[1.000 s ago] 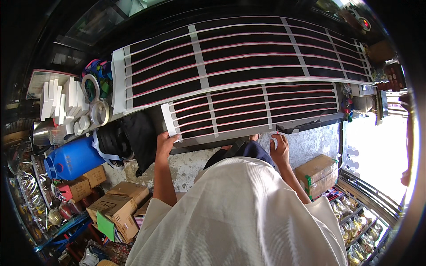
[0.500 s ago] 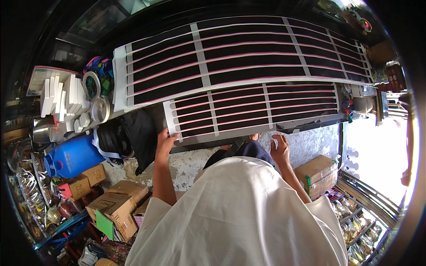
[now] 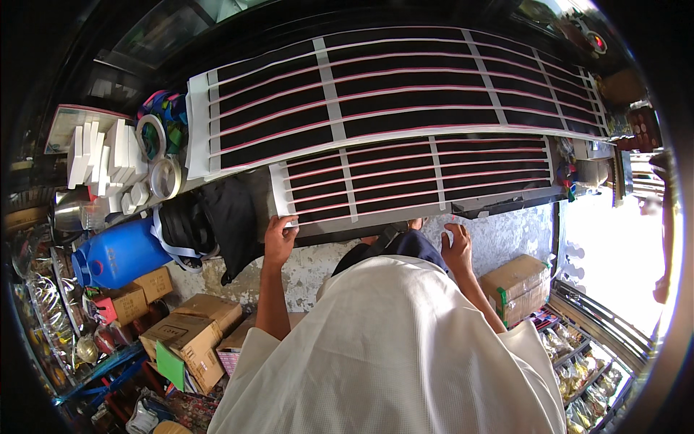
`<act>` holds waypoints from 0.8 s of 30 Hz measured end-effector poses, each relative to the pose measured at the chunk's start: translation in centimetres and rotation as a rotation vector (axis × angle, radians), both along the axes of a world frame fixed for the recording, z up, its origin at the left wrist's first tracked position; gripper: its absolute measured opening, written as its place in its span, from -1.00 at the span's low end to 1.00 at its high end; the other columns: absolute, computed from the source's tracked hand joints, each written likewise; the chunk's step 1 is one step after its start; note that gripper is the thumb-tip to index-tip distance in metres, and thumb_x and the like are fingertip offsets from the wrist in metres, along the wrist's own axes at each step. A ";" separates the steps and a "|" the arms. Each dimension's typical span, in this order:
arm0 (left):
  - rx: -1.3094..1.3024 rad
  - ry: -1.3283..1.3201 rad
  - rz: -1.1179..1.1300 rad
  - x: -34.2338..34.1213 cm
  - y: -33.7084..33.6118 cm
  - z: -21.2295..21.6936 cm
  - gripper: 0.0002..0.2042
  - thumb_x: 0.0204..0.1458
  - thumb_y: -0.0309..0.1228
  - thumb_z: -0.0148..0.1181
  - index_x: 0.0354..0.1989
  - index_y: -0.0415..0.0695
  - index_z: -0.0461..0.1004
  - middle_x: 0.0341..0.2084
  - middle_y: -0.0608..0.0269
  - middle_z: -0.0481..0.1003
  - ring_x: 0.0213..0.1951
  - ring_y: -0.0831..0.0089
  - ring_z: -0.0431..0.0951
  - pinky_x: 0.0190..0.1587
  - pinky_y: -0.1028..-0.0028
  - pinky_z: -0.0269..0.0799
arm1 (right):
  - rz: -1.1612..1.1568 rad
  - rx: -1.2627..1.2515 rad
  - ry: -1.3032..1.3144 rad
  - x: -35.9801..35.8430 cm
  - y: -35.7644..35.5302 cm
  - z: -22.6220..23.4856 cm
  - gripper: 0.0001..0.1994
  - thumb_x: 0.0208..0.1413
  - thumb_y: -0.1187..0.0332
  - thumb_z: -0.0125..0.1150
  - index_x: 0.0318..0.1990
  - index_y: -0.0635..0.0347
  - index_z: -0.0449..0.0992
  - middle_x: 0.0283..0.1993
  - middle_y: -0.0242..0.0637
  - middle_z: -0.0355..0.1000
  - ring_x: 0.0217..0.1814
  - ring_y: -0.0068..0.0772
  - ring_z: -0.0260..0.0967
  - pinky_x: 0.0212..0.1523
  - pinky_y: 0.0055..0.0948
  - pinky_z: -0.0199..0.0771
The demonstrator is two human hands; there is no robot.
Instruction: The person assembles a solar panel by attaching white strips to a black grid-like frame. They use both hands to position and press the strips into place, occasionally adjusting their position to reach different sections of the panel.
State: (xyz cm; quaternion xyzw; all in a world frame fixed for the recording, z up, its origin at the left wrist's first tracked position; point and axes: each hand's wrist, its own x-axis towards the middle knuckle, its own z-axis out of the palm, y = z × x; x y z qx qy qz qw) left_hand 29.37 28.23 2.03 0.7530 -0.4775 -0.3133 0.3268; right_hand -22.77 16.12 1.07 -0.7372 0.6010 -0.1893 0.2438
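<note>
A view from above of a person in a loose white garment (image 3: 390, 354), both bare forearms reaching forward to a workbench. The left hand (image 3: 280, 242) curls over the near left corner of a striped panel (image 3: 419, 177) — fingers on top of its white border, gripping the edge. The right hand (image 3: 457, 247) rests near the panel's front edge, fingers loosely spread; whether it grips anything cannot be told. The panel is a long sheet of black bands with thin pink lines and white cross strips, lying flat along the bench front. Just behind it, partly overlapped, lies a larger striped panel (image 3: 390, 90) of the same pattern.

To the left, a black bag (image 3: 217, 220) hangs at the bench edge, beside a blue plastic jug (image 3: 116, 253) and cardboard boxes (image 3: 191, 336) on the floor. Farther back on the left are rolls of tape (image 3: 165, 177) and stacked white blocks (image 3: 97, 152). At right, another cardboard box (image 3: 517, 286) sits below the bench.
</note>
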 end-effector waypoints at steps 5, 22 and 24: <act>-0.006 -0.008 0.006 -0.1 -0.2 -0.1 -0.70 0.22 -0.53 0.45 0.13 -0.07 0.71 -0.06 0.10 0.57 -0.14 0.21 0.65 -0.14 0.31 0.58 | -0.017 0.013 -0.009 0.0 0.0 -0.1 -0.71 0.21 0.48 0.37 0.08 0.13 0.56 0.01 0.03 0.57 0.12 0.28 0.52 0.18 0.17 0.48; -0.200 -0.582 -0.337 0.4 -2.5 3.1 -0.89 0.19 -0.57 0.39 -0.15 -0.12 0.69 0.38 0.06 0.44 0.43 -0.12 0.41 0.43 -0.07 0.39 | -0.014 0.028 -0.015 -0.2 0.6 0.0 -0.74 0.23 0.48 0.35 0.06 0.17 0.56 -0.02 0.05 0.56 0.10 0.31 0.52 0.16 0.16 0.49; -0.202 -0.583 -0.358 0.5 -2.7 3.0 -0.88 0.17 -0.61 0.37 -0.16 -0.14 0.66 0.37 0.07 0.44 0.43 -0.13 0.41 0.45 -0.07 0.38 | -0.020 0.025 -0.004 -0.2 0.7 0.0 -0.73 0.23 0.48 0.35 0.07 0.17 0.56 -0.02 0.05 0.56 0.10 0.31 0.51 0.16 0.17 0.49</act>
